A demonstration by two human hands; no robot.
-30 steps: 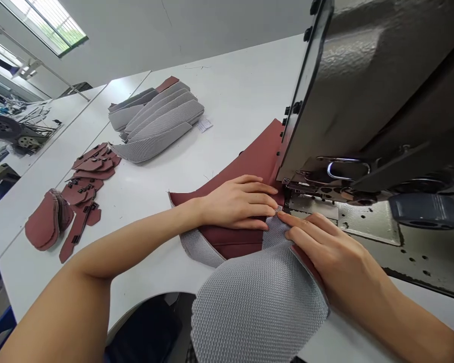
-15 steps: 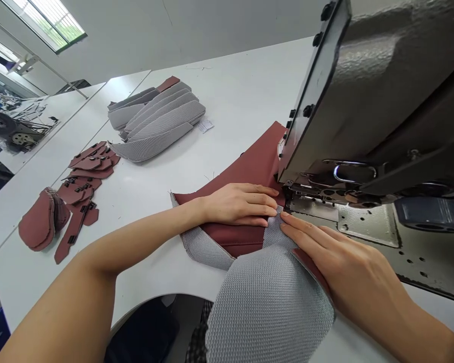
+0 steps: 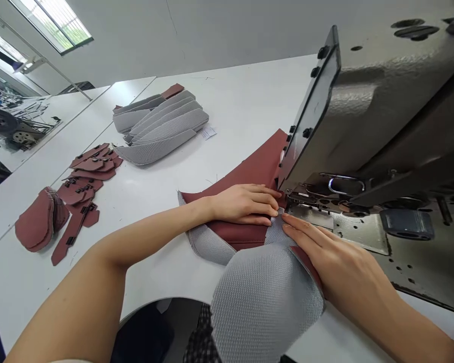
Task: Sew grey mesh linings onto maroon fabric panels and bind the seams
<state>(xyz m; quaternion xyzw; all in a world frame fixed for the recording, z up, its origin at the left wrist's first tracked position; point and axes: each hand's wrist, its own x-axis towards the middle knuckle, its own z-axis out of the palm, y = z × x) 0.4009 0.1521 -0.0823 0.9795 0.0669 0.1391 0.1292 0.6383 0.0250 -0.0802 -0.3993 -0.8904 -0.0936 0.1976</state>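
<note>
My left hand (image 3: pixel 247 204) lies flat on a maroon leather-like panel (image 3: pixel 245 171), its fingers stretched toward the needle area of a sewing machine (image 3: pixel 363 111). A grey mesh-textured fabric piece with a maroon underside (image 3: pixel 268 297) meets the panel there and hangs over the table's front edge. On the grey piece's narrow end rest the extended fingers of my right hand (image 3: pixel 321 249), close to my left fingertips; its thumb is hidden. The needle and presser foot are mostly hidden behind the machine head.
On the white table (image 3: pixel 155 272), a stack of grey fabric pieces (image 3: pixel 166 123) lies at the back, with a small paper label (image 3: pixel 208 133) beside it. Maroon pieces with black clips (image 3: pixel 87 186) and a pile of rounded maroon pieces (image 3: pixel 36 222) lie at left.
The camera view has shifted slightly, showing more of the machine's top. Both hands keep nearly the same place on the fabric, and the hanging grey part sits a little differently.
</note>
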